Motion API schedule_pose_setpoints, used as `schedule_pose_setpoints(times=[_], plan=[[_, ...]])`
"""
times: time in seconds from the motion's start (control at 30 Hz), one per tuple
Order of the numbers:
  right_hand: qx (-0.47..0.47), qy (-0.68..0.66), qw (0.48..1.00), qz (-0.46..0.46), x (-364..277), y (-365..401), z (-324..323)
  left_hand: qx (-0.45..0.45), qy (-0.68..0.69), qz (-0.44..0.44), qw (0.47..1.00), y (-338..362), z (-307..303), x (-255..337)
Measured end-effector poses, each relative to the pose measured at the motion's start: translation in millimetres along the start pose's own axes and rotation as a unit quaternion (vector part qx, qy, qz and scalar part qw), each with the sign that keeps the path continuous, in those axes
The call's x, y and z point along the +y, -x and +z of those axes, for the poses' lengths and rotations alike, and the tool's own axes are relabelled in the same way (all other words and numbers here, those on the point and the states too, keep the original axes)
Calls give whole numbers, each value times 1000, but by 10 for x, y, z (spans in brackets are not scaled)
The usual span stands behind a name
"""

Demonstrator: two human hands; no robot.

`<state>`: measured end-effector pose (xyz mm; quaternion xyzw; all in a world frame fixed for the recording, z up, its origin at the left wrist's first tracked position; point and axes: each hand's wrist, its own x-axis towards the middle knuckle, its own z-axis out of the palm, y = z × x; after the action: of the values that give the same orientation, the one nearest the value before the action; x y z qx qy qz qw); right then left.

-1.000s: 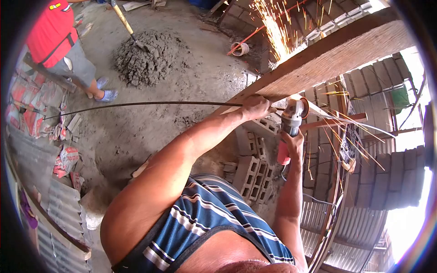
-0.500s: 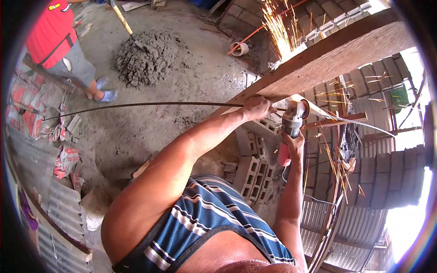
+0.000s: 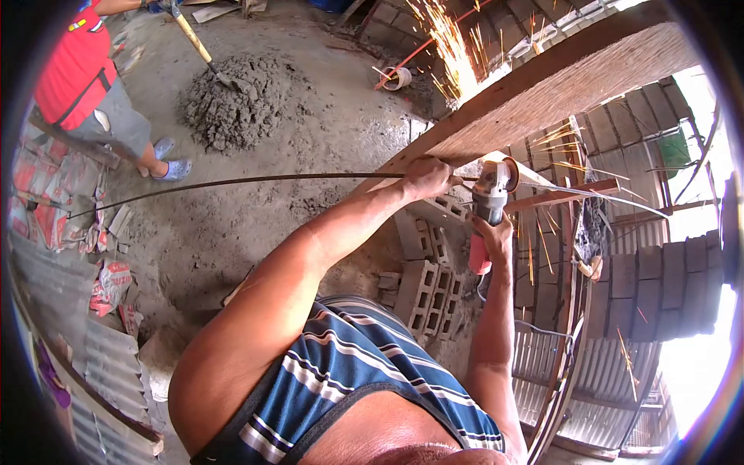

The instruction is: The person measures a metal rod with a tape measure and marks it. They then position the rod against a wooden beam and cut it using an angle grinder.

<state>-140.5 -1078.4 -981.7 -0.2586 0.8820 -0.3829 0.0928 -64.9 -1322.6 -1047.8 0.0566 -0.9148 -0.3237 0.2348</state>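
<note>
My left hand [image 3: 428,178] is closed around a long thin steel rod [image 3: 294,177], which bows out to the left above the floor and continues on the right past the tool. Just beside it, my right hand [image 3: 494,235] grips an angle grinder [image 3: 488,194] with a grey head and red body. The grinder's disc [image 3: 511,175] is at the rod, and sparks [image 3: 457,66] fly upward beyond the beam and out to the right. Directly above my left hand lies a thick wooden beam [image 3: 535,97]. The exact contact of disc and rod is too small to make out.
A person in a red shirt [image 3: 77,70] stands at upper left, holding a shovel [image 3: 191,35] in a mound of wet mortar [image 3: 232,105]. Hollow concrete blocks [image 3: 434,298] stand below the grinder. Torn cement bags [image 3: 112,287] and corrugated sheets [image 3: 108,356] lie at left.
The view has shifted slightly, moving most things a little left. Sparks still spray, in a changed pattern. The other person's arm and gloved hand on the shovel now show more. Both my grips are unchanged.
</note>
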Motion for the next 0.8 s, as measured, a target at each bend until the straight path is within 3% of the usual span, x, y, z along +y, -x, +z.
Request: schedule_pose_setpoints(times=[0.1,0.13,0.2,0.23,0.3,0.53,0.8], plan=[[-12,-11,1000,-4,-98,42,-10,37,7,18,999,-1,63,-33],[-10,-27,1000,5,-179,82,1,36,7,17,999,-81,384,-208],[-8,-43,999,14,-223,114,4,161,-115,160,967,-288,1215,-649],[-9,-36,999,14,-220,114,-3,161,-114,159,967,-220,952,-510],[-10,-29,999,14,-209,120,-15,36,-24,23,999,-4,81,-57],[-9,-8,1000,-8,-201,143,-39,52,-13,26,998,8,25,-14],[-11,-15,1000,-11,-209,131,-37,6,22,-7,1000,13,-9,-4]])
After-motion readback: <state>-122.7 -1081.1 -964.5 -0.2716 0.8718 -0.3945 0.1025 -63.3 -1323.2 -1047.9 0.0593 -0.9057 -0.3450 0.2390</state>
